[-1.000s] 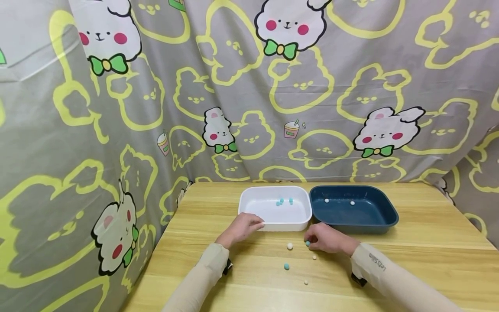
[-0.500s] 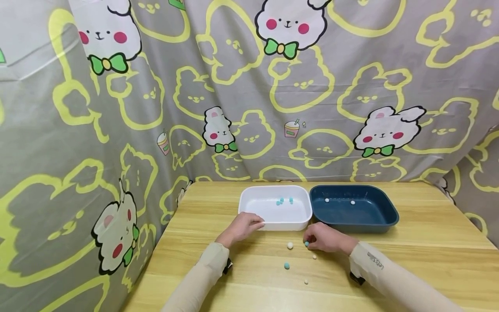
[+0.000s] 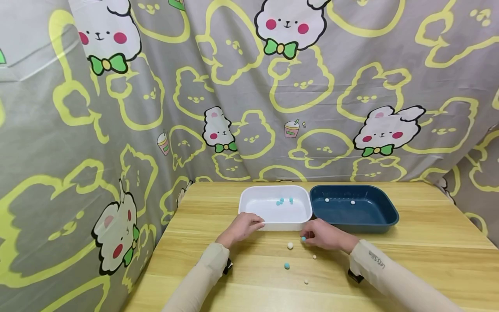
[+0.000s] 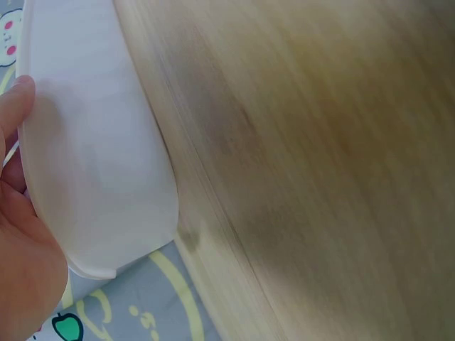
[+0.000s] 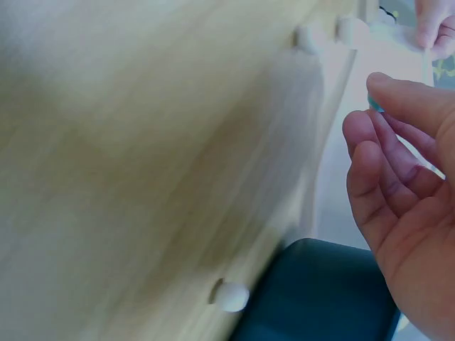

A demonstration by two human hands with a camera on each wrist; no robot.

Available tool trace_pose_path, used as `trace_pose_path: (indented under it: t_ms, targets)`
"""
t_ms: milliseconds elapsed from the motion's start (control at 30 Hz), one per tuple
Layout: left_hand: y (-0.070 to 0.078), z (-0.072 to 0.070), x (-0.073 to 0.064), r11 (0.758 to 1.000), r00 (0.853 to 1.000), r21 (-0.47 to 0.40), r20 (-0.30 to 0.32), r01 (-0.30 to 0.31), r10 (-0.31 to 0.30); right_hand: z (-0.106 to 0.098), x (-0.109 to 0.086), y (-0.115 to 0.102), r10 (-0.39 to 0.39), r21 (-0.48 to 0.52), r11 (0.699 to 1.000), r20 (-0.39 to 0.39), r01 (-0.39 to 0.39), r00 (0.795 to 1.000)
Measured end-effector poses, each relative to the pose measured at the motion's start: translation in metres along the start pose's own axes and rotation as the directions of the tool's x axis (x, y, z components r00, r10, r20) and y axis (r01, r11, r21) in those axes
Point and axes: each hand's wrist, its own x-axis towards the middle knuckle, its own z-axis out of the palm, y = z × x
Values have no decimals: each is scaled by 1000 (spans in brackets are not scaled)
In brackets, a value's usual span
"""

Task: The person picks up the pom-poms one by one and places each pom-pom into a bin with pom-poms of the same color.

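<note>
My right hand [image 3: 323,234] pinches a small turquoise ball [image 3: 303,238] between thumb and fingertips, just in front of the white basin [image 3: 286,226]. In the right wrist view, the thumb mostly covers that ball [image 5: 375,104]. My left hand [image 3: 242,226] grips the basin's near left rim; the left wrist view has its thumb on the rim of the white wall [image 4: 106,163]. Several turquoise balls [image 3: 281,201] lie inside the white basin. On the table are a larger white ball [image 3: 290,245], another turquoise ball [image 3: 286,266] and two small white balls [image 3: 314,257].
A dark blue basin [image 3: 362,228] stands right beside the white one and holds two white balls [image 3: 352,203]. Both are on a wooden table [image 3: 436,268]. A patterned curtain [image 3: 249,95] hangs behind and along the left side.
My right hand has risen slightly and shifted left toward the white basin, carrying the turquoise ball. The left hand stays on the rim.
</note>
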Motion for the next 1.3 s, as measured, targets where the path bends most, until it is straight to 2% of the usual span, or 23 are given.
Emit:
trace_pose_path:
  t_ms: [267, 633, 1033, 1300]
  targets:
    - [-1, -1, 1, 1000, 1000, 3, -7, -9, 9, -8, 2, -11, -68, 5, 998, -38, 69, 997]
    - [0, -1, 1, 1000, 1000, -1, -9, -5, 5, -25, 5, -18, -20, 35, 999, -83, 23, 996]
    - [-1, -1, 1, 1000, 1000, -1, -12, -21, 21, -33, 14, -20, 66, 67, 996, -115, -58, 991]
    - [-4, 2, 1, 1000, 999, 3, -15, -31, 31, -37, 21, -16, 87, 71, 994, -145, -77, 986]
